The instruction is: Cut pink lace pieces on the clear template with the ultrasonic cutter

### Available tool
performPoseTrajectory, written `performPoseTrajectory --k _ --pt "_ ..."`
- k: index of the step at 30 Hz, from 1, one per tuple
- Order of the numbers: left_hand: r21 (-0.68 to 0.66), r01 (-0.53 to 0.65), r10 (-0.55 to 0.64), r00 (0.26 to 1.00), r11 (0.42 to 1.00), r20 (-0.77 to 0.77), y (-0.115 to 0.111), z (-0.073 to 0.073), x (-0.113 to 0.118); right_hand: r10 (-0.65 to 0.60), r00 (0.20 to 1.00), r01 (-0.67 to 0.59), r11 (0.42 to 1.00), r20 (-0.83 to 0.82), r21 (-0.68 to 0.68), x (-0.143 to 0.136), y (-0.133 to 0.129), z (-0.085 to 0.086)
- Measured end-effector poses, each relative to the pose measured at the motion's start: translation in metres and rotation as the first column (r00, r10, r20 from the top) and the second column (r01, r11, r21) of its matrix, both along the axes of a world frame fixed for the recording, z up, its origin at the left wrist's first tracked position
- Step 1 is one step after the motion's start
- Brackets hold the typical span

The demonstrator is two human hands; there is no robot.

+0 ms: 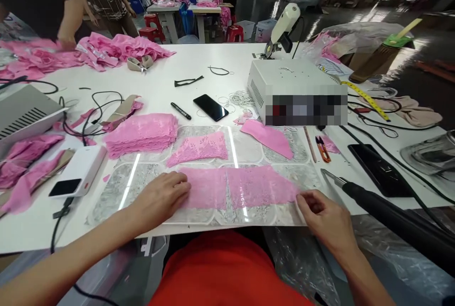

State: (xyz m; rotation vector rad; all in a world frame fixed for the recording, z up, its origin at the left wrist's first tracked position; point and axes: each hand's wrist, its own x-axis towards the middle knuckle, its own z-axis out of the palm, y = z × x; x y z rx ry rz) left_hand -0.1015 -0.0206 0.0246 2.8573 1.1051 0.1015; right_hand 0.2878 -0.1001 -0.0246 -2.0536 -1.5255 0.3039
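Observation:
Two flat pink lace pieces lie side by side on a clear patterned mat (106,197), the left piece (208,187) nearly meeting the right piece (259,185). My left hand (165,197) rests on the left piece's outer end, fingers bent and close together. At the pointed right end of the other piece, my right hand (320,211) pinches the edge between thumb and index finger. Behind them lie a single lace piece (201,147), a thick stack of pink lace (142,133) and a smooth pink piece (268,138).
A grey box (295,88) stands behind the mat. To the right are orange snips (323,148), a black phone (380,169) and a black-handled tool (377,206). A white power bank (80,171) sits left. Another phone (211,107) lies behind. People stand at the far left.

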Motion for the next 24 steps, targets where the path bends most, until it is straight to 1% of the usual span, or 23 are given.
performPoseTrajectory --k 3,5,7,10,12,14,17,20,24 --pt "-0.028 0.088 -0.088 0.996 0.996 0.014 0.019 0.002 0.037 0.059 0.998 -0.059 0.992 0.005 0.109 -0.002 0.012 0.002" --pt "-0.058 0.109 -0.108 0.994 0.992 0.031 0.041 0.004 0.064 0.116 0.993 -0.113 0.974 -0.002 0.196 -0.005 0.031 0.004" --pt "-0.06 0.122 -0.12 0.992 0.991 0.041 0.07 0.007 0.091 0.145 0.989 -0.14 0.965 -0.007 0.224 -0.006 0.055 0.007" --pt "-0.04 0.089 -0.087 0.995 0.995 0.052 0.121 0.01 0.128 0.152 0.988 -0.15 0.97 0.0 0.19 -0.003 0.091 0.009" --pt "-0.039 0.075 -0.073 0.996 0.996 0.06 0.152 0.008 0.146 0.153 0.988 -0.153 0.973 0.01 0.171 0.001 0.11 0.008" --pt "-0.057 0.083 -0.08 0.995 0.995 0.059 0.176 0.004 0.159 0.156 0.987 -0.158 0.977 0.027 0.144 0.005 0.122 0.004" --pt "-0.115 0.109 -0.104 0.993 0.987 0.051 0.2 -0.006 0.171 0.17 0.984 -0.174 0.98 0.048 0.095 0.012 0.132 -0.002" --pt "-0.187 0.134 -0.128 0.991 0.973 0.048 0.211 -0.015 0.175 0.2 0.979 -0.203 0.977 0.042 0.059 0.02 0.136 -0.006" --pt "-0.279 0.153 -0.15 0.988 0.948 0.033 0.212 -0.019 0.172 0.233 0.972 -0.233 0.972 0.005 0.033 0.028 0.137 -0.007"
